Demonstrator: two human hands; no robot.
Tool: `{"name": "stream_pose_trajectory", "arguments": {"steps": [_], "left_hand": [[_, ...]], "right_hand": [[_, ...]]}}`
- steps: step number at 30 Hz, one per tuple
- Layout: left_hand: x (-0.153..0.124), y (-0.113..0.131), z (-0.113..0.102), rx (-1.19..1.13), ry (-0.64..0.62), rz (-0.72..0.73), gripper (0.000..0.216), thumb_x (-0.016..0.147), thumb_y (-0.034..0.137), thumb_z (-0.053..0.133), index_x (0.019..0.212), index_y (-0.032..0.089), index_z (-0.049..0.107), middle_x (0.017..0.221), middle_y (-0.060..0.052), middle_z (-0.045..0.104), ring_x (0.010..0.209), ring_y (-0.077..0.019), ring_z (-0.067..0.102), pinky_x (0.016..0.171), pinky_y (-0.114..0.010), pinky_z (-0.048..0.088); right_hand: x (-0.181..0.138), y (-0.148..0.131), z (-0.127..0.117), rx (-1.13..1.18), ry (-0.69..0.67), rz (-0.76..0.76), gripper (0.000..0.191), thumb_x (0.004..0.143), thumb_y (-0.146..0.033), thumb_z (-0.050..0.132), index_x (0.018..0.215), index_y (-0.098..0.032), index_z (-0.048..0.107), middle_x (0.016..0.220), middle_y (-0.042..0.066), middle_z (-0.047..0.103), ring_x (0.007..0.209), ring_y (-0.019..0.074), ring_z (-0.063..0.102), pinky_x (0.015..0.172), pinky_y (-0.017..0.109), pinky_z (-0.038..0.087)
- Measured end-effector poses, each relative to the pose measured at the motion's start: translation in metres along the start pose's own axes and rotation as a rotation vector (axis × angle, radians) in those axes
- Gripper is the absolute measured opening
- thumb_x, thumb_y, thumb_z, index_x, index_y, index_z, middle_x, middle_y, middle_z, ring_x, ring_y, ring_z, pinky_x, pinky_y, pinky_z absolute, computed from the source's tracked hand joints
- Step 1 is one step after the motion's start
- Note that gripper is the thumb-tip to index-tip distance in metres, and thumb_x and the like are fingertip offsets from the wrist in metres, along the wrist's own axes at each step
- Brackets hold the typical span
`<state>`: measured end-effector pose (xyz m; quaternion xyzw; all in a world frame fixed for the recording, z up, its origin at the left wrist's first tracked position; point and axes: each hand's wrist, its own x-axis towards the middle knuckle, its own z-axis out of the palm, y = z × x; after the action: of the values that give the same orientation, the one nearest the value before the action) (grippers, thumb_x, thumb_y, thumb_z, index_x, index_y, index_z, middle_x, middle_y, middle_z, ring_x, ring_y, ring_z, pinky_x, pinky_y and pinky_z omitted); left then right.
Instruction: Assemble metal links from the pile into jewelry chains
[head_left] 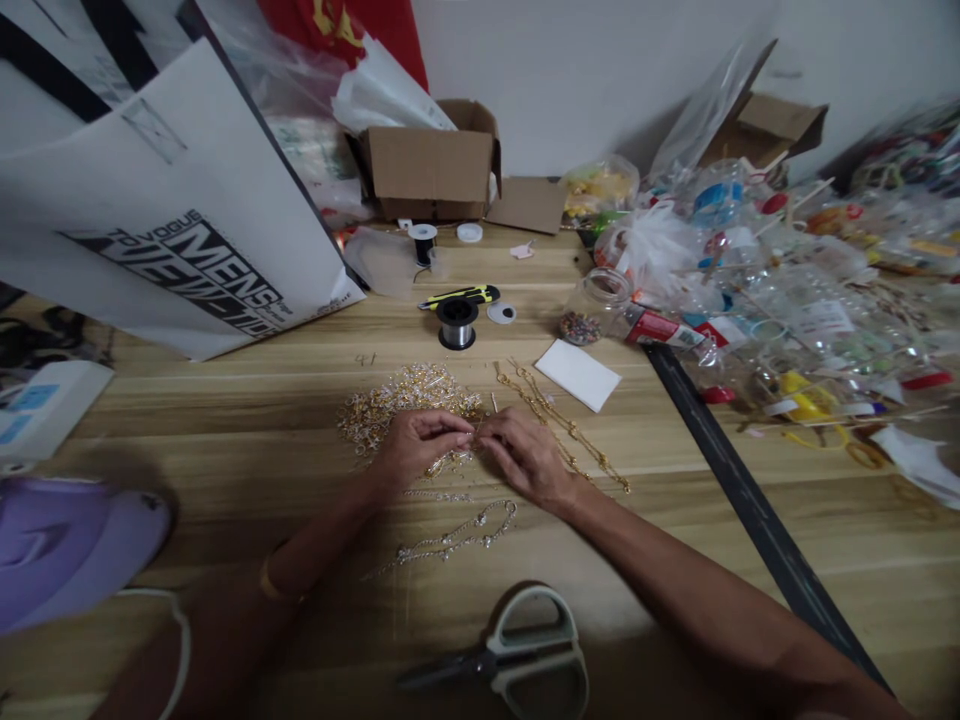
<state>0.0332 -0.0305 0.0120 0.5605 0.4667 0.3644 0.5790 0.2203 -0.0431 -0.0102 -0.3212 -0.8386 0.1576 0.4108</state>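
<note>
My left hand [421,443] is at the right edge of a pile of small gold and silver jewellery findings [390,405], thumb and forefinger pinched together. Fingertip to fingertip with it, my right hand [525,455] is also closed in a pinch. Whatever lies between the fingertips is too small to make out. Gold chains [559,415] stretch along the table just beyond my right hand. Nearer to me, a silver chain [457,540] with small charms lies in a loop, below a shorter silver chain [439,496].
Scissors [536,640] lie at the front. Behind the pile are a wire spool [457,325], a yellow-black utility knife [469,295], a bead jar [596,305] and white paper [577,374]. A large bag [180,220] stands left; plastic bottles [795,310] crowd the right.
</note>
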Motion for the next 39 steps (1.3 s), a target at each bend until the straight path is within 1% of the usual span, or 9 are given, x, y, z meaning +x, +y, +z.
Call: {"name": "stream_pose_trajectory", "arguments": {"steps": [4, 9, 15, 24, 31, 39], "left_hand": [[-0.0004, 0.001, -0.0005, 0.016, -0.001, 0.0, 0.014, 0.065, 0.022, 0.071, 0.075, 0.013, 0.071, 0.069, -0.003, 0.072, 0.065, -0.0136, 0.065, 0.067, -0.023, 0.053], [-0.0009, 0.001, -0.0013, 0.039, 0.0, 0.036, 0.014, 0.067, 0.025, 0.071, 0.075, 0.013, 0.071, 0.071, -0.004, 0.072, 0.067, -0.015, 0.066, 0.068, -0.025, 0.053], [-0.0008, -0.0015, -0.0017, 0.065, 0.01, 0.07, 0.015, 0.069, 0.026, 0.07, 0.077, 0.013, 0.071, 0.07, -0.004, 0.072, 0.066, -0.0152, 0.066, 0.066, -0.025, 0.053], [-0.0007, -0.0009, -0.0004, 0.097, 0.036, 0.075, 0.012, 0.069, 0.023, 0.069, 0.074, 0.013, 0.07, 0.072, -0.004, 0.072, 0.068, -0.0151, 0.065, 0.064, -0.023, 0.051], [-0.0004, -0.0045, -0.0011, 0.125, 0.034, 0.118, 0.011, 0.071, 0.023, 0.068, 0.075, 0.013, 0.071, 0.073, -0.004, 0.071, 0.068, -0.0146, 0.064, 0.064, -0.023, 0.05], [-0.0006, -0.0026, -0.0002, 0.114, 0.014, 0.109, 0.011, 0.071, 0.023, 0.068, 0.075, 0.013, 0.071, 0.073, -0.005, 0.072, 0.069, -0.0152, 0.064, 0.065, -0.023, 0.05]], "right_hand": [[0.0, 0.0003, 0.0002, -0.02, 0.006, 0.005, 0.01, 0.092, -0.017, 0.045, 0.095, -0.017, 0.054, 0.087, 0.007, 0.061, 0.08, 0.0153, 0.056, 0.07, 0.028, 0.047], [-0.0013, 0.0021, 0.0014, -0.037, -0.005, 0.016, 0.01, 0.092, -0.017, 0.044, 0.096, -0.018, 0.053, 0.086, 0.006, 0.061, 0.079, 0.0156, 0.056, 0.068, 0.028, 0.046], [-0.0005, 0.0022, 0.0012, -0.046, -0.009, 0.011, 0.01, 0.092, -0.017, 0.043, 0.095, -0.018, 0.053, 0.085, 0.007, 0.06, 0.079, 0.0164, 0.055, 0.069, 0.028, 0.045], [-0.0005, 0.0027, 0.0017, -0.054, -0.02, 0.022, 0.01, 0.092, -0.017, 0.043, 0.095, -0.018, 0.053, 0.084, 0.006, 0.059, 0.076, 0.0157, 0.054, 0.067, 0.028, 0.045], [-0.0016, 0.0038, 0.0028, -0.061, -0.029, 0.028, 0.009, 0.092, -0.019, 0.044, 0.096, -0.018, 0.053, 0.085, 0.006, 0.06, 0.076, 0.0157, 0.055, 0.066, 0.027, 0.045], [-0.0014, 0.0032, 0.0027, -0.048, -0.041, 0.038, 0.01, 0.093, -0.019, 0.043, 0.096, -0.019, 0.053, 0.086, 0.006, 0.06, 0.076, 0.0159, 0.056, 0.067, 0.027, 0.044]]}}
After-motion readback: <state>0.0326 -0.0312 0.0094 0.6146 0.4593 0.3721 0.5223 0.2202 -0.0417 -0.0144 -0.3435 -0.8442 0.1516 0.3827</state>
